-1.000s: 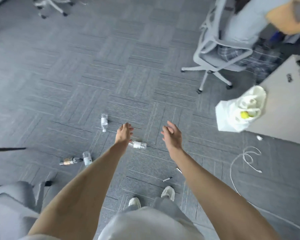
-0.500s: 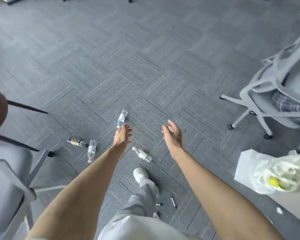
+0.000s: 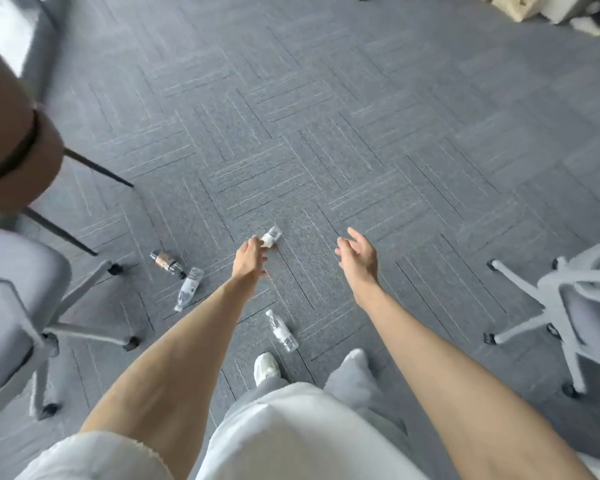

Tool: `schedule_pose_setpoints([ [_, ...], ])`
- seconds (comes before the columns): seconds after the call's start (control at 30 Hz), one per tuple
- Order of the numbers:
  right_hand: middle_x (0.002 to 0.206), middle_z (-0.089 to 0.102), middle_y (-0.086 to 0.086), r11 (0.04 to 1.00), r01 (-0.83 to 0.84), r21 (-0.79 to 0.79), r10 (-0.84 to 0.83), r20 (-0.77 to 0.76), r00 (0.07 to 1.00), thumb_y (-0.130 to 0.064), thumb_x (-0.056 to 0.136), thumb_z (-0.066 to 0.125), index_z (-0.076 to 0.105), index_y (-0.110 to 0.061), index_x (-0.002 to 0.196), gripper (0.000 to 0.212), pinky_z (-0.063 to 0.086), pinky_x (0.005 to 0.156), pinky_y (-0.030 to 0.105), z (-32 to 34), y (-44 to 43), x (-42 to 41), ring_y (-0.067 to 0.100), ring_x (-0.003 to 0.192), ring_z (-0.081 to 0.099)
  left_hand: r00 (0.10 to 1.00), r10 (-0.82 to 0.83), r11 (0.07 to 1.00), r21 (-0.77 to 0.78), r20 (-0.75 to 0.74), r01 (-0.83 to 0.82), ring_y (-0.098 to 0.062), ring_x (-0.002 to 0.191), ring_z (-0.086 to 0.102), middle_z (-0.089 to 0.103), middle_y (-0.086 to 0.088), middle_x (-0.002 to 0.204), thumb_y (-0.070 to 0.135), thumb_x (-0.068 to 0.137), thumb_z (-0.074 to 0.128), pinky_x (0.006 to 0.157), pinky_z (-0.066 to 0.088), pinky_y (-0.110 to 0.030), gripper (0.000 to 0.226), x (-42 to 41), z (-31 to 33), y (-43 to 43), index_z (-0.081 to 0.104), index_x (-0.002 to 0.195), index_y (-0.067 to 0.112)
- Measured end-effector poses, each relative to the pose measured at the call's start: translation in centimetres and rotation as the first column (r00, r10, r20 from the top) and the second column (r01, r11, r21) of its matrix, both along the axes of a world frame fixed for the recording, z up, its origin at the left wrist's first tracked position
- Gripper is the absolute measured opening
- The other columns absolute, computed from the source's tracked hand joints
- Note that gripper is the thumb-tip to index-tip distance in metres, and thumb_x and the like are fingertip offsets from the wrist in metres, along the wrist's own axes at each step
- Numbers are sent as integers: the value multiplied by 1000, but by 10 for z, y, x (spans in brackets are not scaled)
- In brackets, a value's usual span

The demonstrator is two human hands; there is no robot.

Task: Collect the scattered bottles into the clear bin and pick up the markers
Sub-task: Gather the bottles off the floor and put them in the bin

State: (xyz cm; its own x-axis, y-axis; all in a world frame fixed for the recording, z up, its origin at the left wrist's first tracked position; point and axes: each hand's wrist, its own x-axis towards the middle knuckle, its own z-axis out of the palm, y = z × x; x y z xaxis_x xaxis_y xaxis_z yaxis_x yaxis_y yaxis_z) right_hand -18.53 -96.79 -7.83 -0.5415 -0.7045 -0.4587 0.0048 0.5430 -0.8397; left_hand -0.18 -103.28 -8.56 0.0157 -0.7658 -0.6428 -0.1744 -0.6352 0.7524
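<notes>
The person stands over a grey carpet-tile floor [image 3: 326, 133] with both bare arms stretched forward. The left hand [image 3: 248, 259] reaches to the farthest bottle [image 3: 270, 236], its fingertips at or over the lower end of it; whether they have closed on it cannot be told. The right hand [image 3: 357, 256] is released, fingers spread, holding nothing, well apart from any bottle.

Three more bottles lie on their sides on the floor: a clear one near the white shoe [image 3: 265, 370], here called the near bottle [image 3: 282, 330]; another clear bottle [image 3: 187, 292] to the left; and touching its top end, or nearly so, a brown-labelled bottle [image 3: 167, 262] with a dark cap. No clear bin and no markers show in this view.

The clear bottles look like small thin-walled plastic, smooth and round, probably light and apt to roll on the low-pile carpet or dent under a hard squeeze. A grip across the middle of the body, at the label, would likely hold best. The brown-labelled one may be glass, so heavier and less forgiving.

Grey office chairs [image 3: 18, 306] on castors stand at both sides
</notes>
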Motion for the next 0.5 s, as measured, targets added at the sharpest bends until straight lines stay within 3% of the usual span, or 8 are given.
schedule_pose_setpoints([
  [0.2,125,67,5,955,-293,42,292,13,956,-30,93,57,53,-20,139,48,51,101,49,-29,-63,-26,23,112,65,960,274,960,39,52,-276,-24,103,57,62,-6,114,32,101,29,92,46,-42,37,-13,-25,-8,56,114,11],
  [0.37,126,66,1,815,-571,99,570,44,821,-30,95,55,50,-22,143,49,50,101,48,-78,-105,-43,21,113,65,849,517,849,61,107,-525,-23,103,57,62,-5,114,34,101,32,93,46,-42,36,-23,-74,6,57,113,12],
  [0.5,123,68,1,741,-660,124,659,60,750,-30,96,54,49,-22,143,48,50,102,46,-132,-123,-43,20,112,64,781,605,784,51,155,-618,-23,100,58,64,-6,113,34,100,32,86,47,-40,36,-24,-124,23,58,113,12],
])
